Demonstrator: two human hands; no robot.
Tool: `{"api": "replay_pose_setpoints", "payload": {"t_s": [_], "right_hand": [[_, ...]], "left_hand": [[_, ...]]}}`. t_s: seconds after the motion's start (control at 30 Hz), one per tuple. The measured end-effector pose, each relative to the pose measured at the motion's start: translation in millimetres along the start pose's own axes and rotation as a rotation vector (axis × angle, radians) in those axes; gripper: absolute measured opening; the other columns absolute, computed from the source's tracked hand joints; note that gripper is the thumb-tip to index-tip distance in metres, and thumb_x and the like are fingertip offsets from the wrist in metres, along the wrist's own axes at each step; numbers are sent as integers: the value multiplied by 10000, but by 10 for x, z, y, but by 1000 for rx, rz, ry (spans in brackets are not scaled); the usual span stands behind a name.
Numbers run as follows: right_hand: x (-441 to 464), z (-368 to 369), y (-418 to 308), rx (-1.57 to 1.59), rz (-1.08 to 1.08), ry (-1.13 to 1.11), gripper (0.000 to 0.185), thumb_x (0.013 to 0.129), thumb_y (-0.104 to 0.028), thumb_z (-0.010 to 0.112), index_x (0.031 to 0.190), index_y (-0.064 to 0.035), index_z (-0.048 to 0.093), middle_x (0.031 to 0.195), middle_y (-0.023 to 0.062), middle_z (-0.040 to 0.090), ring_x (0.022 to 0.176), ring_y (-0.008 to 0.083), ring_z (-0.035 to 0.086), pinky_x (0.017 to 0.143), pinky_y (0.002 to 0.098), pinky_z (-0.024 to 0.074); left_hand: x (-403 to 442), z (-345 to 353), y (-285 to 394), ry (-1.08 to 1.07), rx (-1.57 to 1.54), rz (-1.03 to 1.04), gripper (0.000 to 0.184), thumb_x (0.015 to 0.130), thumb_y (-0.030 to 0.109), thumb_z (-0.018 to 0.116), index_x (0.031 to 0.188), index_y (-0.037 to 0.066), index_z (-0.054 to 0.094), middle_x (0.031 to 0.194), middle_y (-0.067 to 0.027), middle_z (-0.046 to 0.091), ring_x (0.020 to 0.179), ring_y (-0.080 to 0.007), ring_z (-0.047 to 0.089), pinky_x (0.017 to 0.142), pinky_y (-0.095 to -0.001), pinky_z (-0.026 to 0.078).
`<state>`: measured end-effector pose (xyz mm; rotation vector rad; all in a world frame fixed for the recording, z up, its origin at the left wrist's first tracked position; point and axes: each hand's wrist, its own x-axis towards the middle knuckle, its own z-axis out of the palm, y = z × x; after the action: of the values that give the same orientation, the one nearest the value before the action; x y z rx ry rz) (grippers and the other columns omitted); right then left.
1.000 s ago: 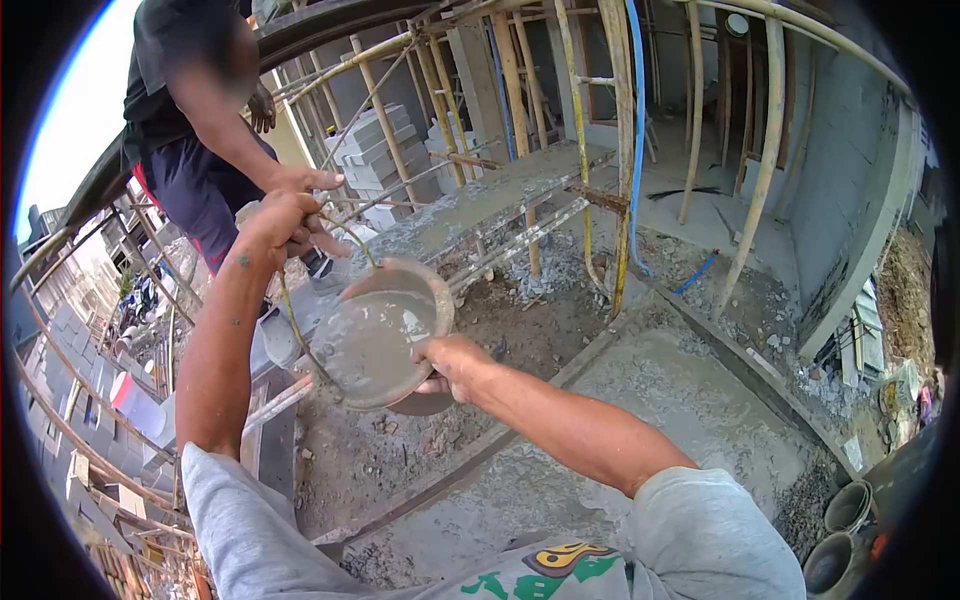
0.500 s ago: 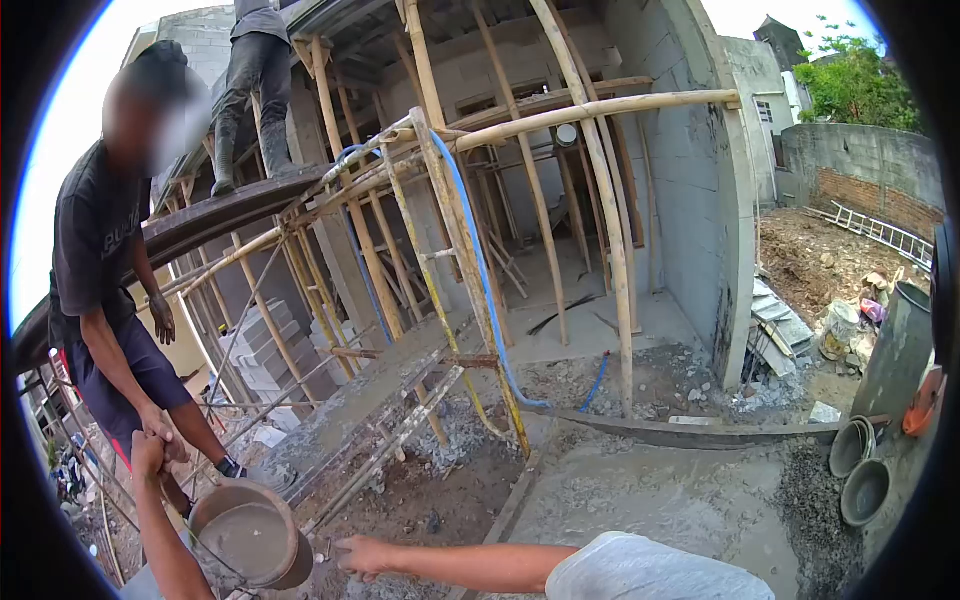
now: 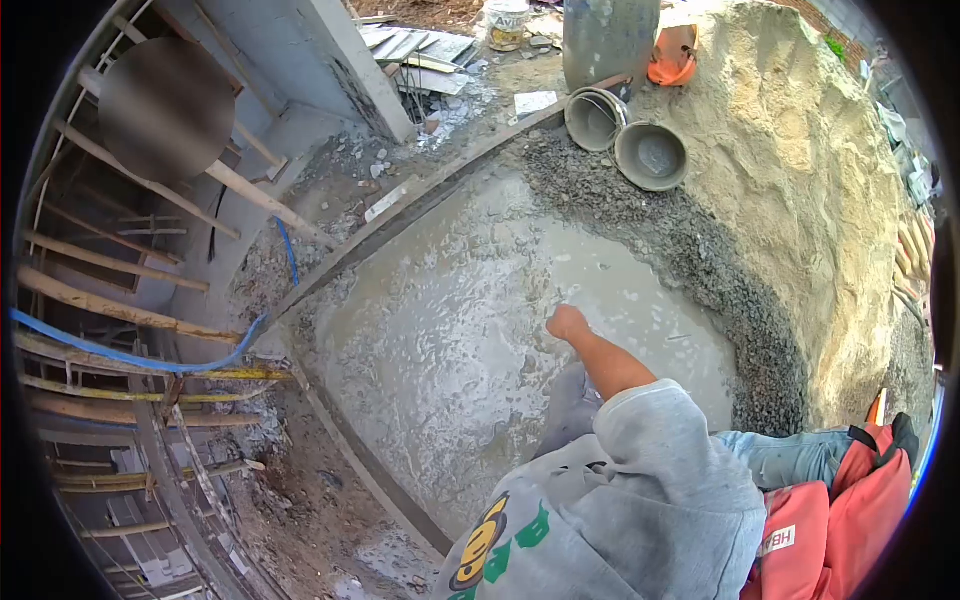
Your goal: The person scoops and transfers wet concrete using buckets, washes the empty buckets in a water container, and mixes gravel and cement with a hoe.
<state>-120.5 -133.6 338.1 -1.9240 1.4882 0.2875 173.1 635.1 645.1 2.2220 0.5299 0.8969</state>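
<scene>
My right hand [image 3: 568, 322] is over the wet grey mortar [image 3: 430, 310], at the end of a bent arm in a grey sleeve. Its fingers are curled in, and their inner side is turned away, so anything inside them is hidden. Below the forearm, a grey trouser leg [image 3: 568, 405] shows against the mortar. My left hand is out of view.
Two buckets [image 3: 652, 156] [image 3: 592, 120] lie by a grey drum [image 3: 608, 45] and an orange container [image 3: 672, 55]. Dark gravel [image 3: 740, 310] borders a sand heap [image 3: 800, 130]. A concrete edge [image 3: 420, 205] bounds the mortar. Bamboo poles [image 3: 130, 305] stand left; red bags [image 3: 830, 520] lie right.
My view has swung right and down. The mortar bucket, the co-worker and my left hand, which was at the co-worker's hand, have left view. My right hand is now over the mortar.
</scene>
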Motion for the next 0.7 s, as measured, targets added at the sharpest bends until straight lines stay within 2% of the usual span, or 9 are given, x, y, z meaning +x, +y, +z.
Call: {"api": "replay_pose_setpoints", "payload": {"t_s": [0.03, 0.1, 0.13, 0.23, 0.37, 0.47, 0.57, 0.67, 0.7], "right_hand": [[185, -126, 365, 8, 62, 58, 364, 749, -215, 498, 960, 43, 645, 1038, 266, 617, 988, 350, 614, 863, 422, 491], [466, -296, 1084, 33, 203, 88, 363, 748, -216, 492, 934, 57, 641, 948, 275, 634, 907, 358, 638, 839, 426, 498], [618, -417, 1395, 48, 273, 65, 361, 746, -214, 489, 924, 63, 638, 906, 275, 640, 869, 364, 645, 829, 427, 501], [1076, -762, 2270, 23, 358, 72, 342, 740, -199, 487, 902, 66, 628, 800, 265, 646, 774, 383, 652, 805, 431, 505], [2152, -1501, 2992, 41, 506, 302, 383, 747, -181, 495, 1029, 70, 560, 891, 296, 626, 869, 400, 628, 828, 437, 490], [3011, -2302, 3208, 129, 563, 447, 531, 761, -197, 523, 1219, 64, 454, 1083, 311, 572, 1018, 413, 567, 879, 447, 458], [4004, -2735, 3662, 42, 425, 857, 495, 757, -228, 577, 1165, 30, 466, 1061, 304, 566, 975, 436, 565, 856, 471, 459], [4568, -3164, 3784, -56, 304, 1074, 519, 752, -198, 604, 1193, 25, 446, 1070, 290, 553, 996, 423, 551, 862, 462, 451], [4653, -3228, 3792, -28, 338, 1025, 512, 747, -192, 613, 1182, 25, 453, 1072, 284, 555, 993, 424, 550, 862, 462, 450]], "left_hand": [[-583, 585, 43, -310, 78, -88, 543, 909, 352, 459, 1270, -54, 436, 1094, -241, 581, 995, -330, 584, 837, -414, 488], [-2213, 1687, 565, -1089, 262, 103, 413, 885, 240, 538, 1169, -61, 531, 1061, -188, 608, 967, -271, 584, 798, -368, 480], [-3040, 2194, 868, -1271, 115, 213, 252, 879, 151, 565, 1047, -36, 565, 972, -123, 591, 860, -188, 539, 766, -326, 443], [-4986, 3318, 2276, -1762, 26, 326, 386, 885, 170, 583, 1200, -48, 532, 1140, -199, 593, 1070, -275, 570, 921, -352, 437], [-6796, 4707, 3755, -1858, -151, 397, 356, 892, 170, 575, 1168, -55, 547, 1118, -188, 606, 1043, -249, 582, 910, -340, 446], [-8037, 5947, 4176, -1857, -173, 551, 346, 886, 184, 580, 1146, -42, 561, 1075, -183, 628, 996, -242, 604, 871, -337, 458], [-9247, 6643, 4697, -1780, -28, 761, 378, 867, 206, 598, 1163, -25, 553, 1060, -187, 636, 978, -250, 616, 844, -347, 464], [-10568, 7099, 4839, -1840, -269, 668, 475, 841, 232, 629, 1226, -19, 510, 1146, -209, 604, 1064, -286, 590, 913, -361, 438], [-10953, 7129, 4935, -1859, -226, 607, 567, 820, 241, 653, 1276, -34, 458, 1226, -223, 552, 1141, -311, 540, 969, -364, 398]]}}
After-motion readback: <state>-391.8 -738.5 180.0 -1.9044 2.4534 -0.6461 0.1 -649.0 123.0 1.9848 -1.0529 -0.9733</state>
